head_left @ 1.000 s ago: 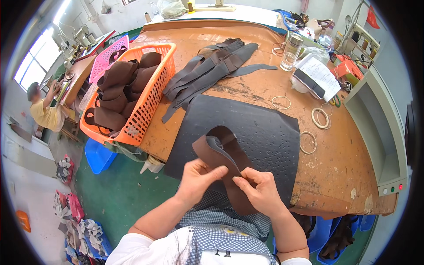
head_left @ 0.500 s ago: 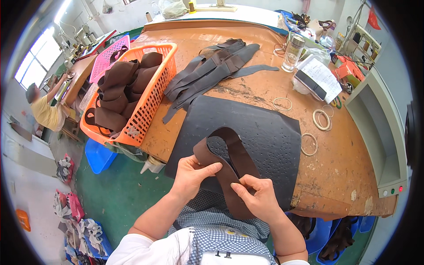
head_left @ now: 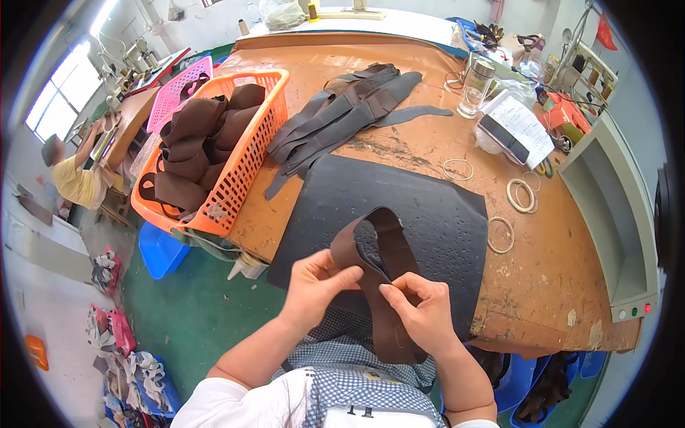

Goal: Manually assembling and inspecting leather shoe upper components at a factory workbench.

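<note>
A wide dark-brown strap (head_left: 392, 314), bent into a loop, is held up between my two hands over the near edge of a black mat (head_left: 446, 235). My left hand (head_left: 314, 282) pinches its left side between thumb and fingers. Closed on the strap's edge at the right of the loop is my right hand (head_left: 417, 303), thumb tip against the fabric. The lower bend of the loop hangs past the mat, in front of my checked apron (head_left: 342, 374).
An orange basket (head_left: 246, 171) of brown looped straps stands at the left. Beyond the mat lies a pile of grey strips (head_left: 349, 107). Rings (head_left: 521, 195), a glass bottle (head_left: 474, 89) and a phone (head_left: 503, 139) on paper are at the right. A person in yellow (head_left: 75, 178) sits far left.
The strap loop has shifted slightly right and turned in my hands. My left hand has moved a little right along it, and its lower bend hangs a bit lower.
</note>
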Available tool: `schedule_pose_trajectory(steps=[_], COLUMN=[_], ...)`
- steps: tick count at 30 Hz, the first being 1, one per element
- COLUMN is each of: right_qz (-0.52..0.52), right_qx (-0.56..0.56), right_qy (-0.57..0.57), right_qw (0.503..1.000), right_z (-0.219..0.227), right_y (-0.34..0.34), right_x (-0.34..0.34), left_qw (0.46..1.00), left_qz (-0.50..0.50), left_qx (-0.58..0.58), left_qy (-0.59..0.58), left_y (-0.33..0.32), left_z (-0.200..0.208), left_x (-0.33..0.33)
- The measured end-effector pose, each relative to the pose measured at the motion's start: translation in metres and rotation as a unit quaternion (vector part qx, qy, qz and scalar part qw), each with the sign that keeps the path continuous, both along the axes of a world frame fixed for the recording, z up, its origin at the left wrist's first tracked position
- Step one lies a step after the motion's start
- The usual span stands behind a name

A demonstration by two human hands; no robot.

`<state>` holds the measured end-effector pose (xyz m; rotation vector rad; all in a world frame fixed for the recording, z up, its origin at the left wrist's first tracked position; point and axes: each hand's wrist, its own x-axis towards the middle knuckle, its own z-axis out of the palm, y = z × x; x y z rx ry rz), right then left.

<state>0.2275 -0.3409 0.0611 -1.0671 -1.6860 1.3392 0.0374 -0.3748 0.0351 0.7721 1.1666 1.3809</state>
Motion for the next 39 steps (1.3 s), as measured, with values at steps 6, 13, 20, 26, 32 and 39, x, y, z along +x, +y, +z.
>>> schedule_pose_trajectory(steps=[6, 13, 20, 26, 32, 39], right_qz=[0.004, 0.011, 0.032, 0.042, 0.053, 0.042], right_qx=[-0.016, -0.017, -0.003, 0.003, 0.002, 0.021], right_qy=[-0.009, -0.006, -0.028, -0.053, -0.063, -0.060], right_qw=[1.000, 1.000, 0.999, 0.998, 0.997, 0.997], right_z=[0.000, -0.002, 0.002, 0.005, 0.008, 0.005], right_y=[-0.001, -0.002, -0.004, 0.005, 0.003, 0.002], right_x=[0.001, 0.000, 0.000, -0.007, -0.009, -0.010], left_qw=[1.000, 0.999, 0.999, 1.000, 0.997, 0.994], left_qz=[0.013, 0.032, 0.034, 0.008, -0.009, -0.012], left_qx=[0.013, 0.004, 0.017, 0.011, -0.034, -0.058], left_qy=[-0.006, -0.007, -0.031, -0.013, -0.065, -0.087], left_y=[0.007, 0.009, 0.008, -0.004, 0.001, 0.006], left_z=[0.003, 0.005, -0.004, -0.012, -0.006, -0.003], left_x=[-0.013, -0.012, -0.009, 0.004, 0.001, -0.005])
